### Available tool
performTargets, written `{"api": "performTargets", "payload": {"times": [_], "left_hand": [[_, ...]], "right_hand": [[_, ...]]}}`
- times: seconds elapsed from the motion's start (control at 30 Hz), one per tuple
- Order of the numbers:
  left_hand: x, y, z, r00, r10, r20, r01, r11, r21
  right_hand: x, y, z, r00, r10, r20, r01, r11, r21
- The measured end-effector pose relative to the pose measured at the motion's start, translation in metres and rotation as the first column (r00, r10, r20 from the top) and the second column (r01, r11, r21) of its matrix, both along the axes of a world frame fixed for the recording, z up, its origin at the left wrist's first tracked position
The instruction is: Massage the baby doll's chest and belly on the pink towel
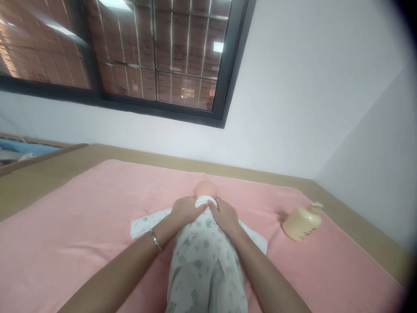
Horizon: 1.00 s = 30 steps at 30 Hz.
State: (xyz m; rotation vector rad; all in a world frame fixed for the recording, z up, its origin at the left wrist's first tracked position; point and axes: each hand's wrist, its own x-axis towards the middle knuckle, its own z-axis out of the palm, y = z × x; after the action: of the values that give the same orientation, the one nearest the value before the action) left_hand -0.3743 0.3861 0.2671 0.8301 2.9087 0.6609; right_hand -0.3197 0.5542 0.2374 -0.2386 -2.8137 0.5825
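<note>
A baby doll (206, 189) lies on its back on a pink blanket (81, 226), head away from me. It wears a white printed garment (203, 261) with small green figures. My left hand (187, 210) and my right hand (225, 214) both rest on the doll's upper chest, fingers curled onto the white collar just below the head. My left wrist carries a thin metal bangle (155, 240). The doll's face is hidden from this angle.
A cream baby bottle (302, 222) lies on its side on the blanket to the right. The blanket covers a tan surface (39, 174) against a white wall with a dark-framed window (156, 56). A wooden-edged cot (29, 152) shows at far left.
</note>
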Motion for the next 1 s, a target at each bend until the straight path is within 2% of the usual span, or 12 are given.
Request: {"api": "performTargets", "payload": {"times": [1.0], "left_hand": [[-0.0055,0.0019,-0.0063,0.997,0.014,-0.070,-0.014,1.000,-0.003]], "right_hand": [[-0.0046,0.0008,-0.0042,0.998,0.004,-0.058,-0.009,0.996,-0.085]]}}
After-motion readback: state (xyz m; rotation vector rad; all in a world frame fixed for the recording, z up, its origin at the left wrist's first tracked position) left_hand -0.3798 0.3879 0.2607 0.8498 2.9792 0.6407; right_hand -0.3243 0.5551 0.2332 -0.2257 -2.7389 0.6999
